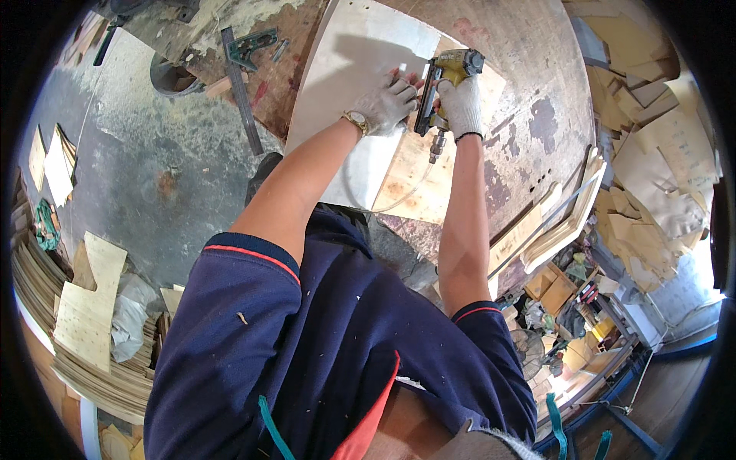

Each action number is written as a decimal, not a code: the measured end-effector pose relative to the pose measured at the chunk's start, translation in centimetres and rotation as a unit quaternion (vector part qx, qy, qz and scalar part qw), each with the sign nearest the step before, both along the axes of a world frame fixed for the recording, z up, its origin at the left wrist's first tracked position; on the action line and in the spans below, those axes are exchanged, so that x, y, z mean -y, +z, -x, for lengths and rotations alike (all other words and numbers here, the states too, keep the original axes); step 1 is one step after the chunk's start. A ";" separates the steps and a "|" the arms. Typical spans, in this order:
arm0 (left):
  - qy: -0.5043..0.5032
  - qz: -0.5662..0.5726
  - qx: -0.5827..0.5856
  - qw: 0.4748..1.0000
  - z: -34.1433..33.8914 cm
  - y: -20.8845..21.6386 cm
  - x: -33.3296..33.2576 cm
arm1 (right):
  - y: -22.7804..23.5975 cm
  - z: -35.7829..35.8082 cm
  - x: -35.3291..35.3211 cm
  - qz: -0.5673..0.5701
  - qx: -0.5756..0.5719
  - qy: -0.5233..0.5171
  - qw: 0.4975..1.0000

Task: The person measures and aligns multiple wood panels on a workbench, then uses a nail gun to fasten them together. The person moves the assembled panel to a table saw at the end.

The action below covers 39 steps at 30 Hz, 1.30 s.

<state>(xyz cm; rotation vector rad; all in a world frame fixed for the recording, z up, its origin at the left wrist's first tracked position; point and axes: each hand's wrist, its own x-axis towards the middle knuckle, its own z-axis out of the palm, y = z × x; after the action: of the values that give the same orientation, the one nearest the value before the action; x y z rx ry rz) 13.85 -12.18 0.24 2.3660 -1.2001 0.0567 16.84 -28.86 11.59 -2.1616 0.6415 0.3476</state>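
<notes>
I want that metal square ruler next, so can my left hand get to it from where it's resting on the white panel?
Probably yes. The left hand only presses on the white panel, and the metal square ruler lies uncovered on the workbench to its left.

we note bright daylight, strongest at the lower right. a soft shadow falls on the pale board (pixel 337 84). focus is sharp centrally; fisheye bending and a black rim mark the edges.

Nail gun (pixel 452 77) on plywood panel (pixel 345 84) atop workbench (pixel 529 69), steel ruler (pixel 241 88) left, stacked offcuts (pixel 652 153) right.
</notes>
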 end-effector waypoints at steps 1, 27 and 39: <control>-0.003 -0.020 -0.010 1.000 0.0 0.0 0.2 | -0.2 0.3 0.0 -0.001 0.009 -0.001 1.000; 0.132 -0.032 -0.033 0.990 -0.1 -0.2 -0.2 | 1.9 8.5 -2.7 0.009 -0.028 -0.019 0.999; 0.150 -0.126 0.015 0.981 -0.1 0.4 0.1 | 1.1 12.8 -3.5 -0.024 -0.039 -0.026 0.999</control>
<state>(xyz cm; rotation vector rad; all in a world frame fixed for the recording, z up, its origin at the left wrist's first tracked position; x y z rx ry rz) 13.95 -12.29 0.69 2.7625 -0.8979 0.0404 4.01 -25.39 12.66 -2.0901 0.7251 0.4168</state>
